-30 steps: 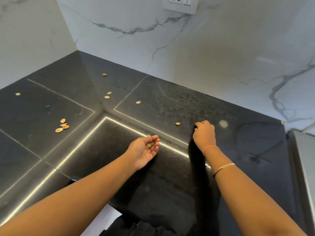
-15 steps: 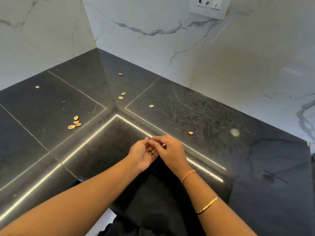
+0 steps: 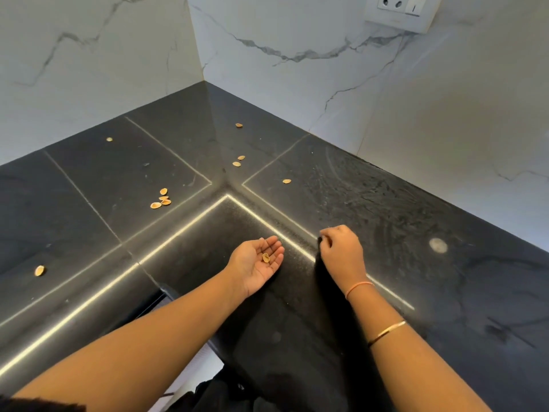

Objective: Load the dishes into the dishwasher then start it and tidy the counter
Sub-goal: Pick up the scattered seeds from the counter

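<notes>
Glossy black stone surface (image 3: pixel 416 233), corner view. Hands apart: the left hand (image 3: pixel 255 264) lies palm up, fingers relaxed, cradling one tan pistachio shell (image 3: pixel 266 257), long axis toward the fingertips. The right hand (image 3: pixel 341 251) curls knuckles-up on the surface, and its grip can't be seen. Scattered tan shells (image 3: pixel 160 200) lie beyond.

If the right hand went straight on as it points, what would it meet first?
Probably nothing close: ahead of the right hand lies bare black stone counter up to the white marble wall. The nearest tan nut shell sits slightly left of that line.
</notes>
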Demonstrator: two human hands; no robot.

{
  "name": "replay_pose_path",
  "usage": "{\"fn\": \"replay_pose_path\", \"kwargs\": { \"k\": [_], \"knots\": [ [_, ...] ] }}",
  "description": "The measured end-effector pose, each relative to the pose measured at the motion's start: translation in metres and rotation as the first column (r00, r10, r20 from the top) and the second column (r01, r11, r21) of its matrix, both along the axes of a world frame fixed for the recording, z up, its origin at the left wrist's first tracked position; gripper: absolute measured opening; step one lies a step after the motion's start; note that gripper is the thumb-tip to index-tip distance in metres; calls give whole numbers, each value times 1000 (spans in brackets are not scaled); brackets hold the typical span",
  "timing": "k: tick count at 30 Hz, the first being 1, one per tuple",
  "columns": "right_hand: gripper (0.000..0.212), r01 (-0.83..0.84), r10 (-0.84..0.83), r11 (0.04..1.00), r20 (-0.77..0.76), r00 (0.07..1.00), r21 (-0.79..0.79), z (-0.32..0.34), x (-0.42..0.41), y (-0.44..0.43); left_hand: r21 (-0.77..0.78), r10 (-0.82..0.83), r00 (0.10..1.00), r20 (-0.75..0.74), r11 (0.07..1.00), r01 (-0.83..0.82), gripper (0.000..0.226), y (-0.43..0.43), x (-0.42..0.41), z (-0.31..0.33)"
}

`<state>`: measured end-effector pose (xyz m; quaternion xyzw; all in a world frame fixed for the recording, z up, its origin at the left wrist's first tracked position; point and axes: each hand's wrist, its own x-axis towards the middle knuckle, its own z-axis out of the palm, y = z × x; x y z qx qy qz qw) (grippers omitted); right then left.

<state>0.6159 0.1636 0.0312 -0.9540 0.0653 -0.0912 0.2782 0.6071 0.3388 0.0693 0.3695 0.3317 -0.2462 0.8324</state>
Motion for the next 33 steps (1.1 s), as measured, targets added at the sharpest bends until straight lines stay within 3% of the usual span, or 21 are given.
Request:
{"fn": "replay_pose_path", "kwargs": {
  "k": [4, 8, 12, 14, 18, 21, 24, 26, 29, 33],
  "knots": [
    [17, -286, 244, 933, 199, 949, 220, 17, -30, 53, -29, 64, 998, 18, 998, -64, 31, 10, -14, -5],
    [21, -518, 504, 833, 121, 855, 193, 22, -45, 92, -64, 175, 985, 4, 983, -174, 35, 33, -27, -12],
    [18, -590, 565, 769, 171, 807, 244, 26, -39, 116, -92, 270, 963, 14, 959, -268, 34, 62, -32, -10],
    [20, -556, 521, 782, 194, 831, 283, 25, -28, 126, -112, 317, 948, 8, 943, -315, 33, 78, -28, -5],
    [31, -398, 366, 902, 192, 911, 169, 12, 31, 133, -94, 328, 945, -16, 940, -328, 32, 108, -5, 0],
    [52, -190, 190, 982, -37, 981, 10, 8, 88, 126, -104, 248, 969, -4, 963, -247, 31, 128, 16, 5],
    [66, -43, 25, 996, -217, 976, -77, 9, 133, 117, -101, 173, 985, 16, 980, -171, 31, 148, 39, 9],
    [61, -7, -47, 982, -285, 957, -186, 8, 153, 116, -98, 137, 990, 22, 986, -135, 30, 166, 55, 7],
    [34, 41, -125, 942, -235, 964, -333, 6, 160, 125, -83, 101, 995, 16, 992, -99, 30, 187, 72, 2],
    [22, 26, -83, 938, -151, 985, -346, 6, 151, 150, -60, 53, 999, 10, 997, -52, 28, 204, 91, -4]
  ]
}}
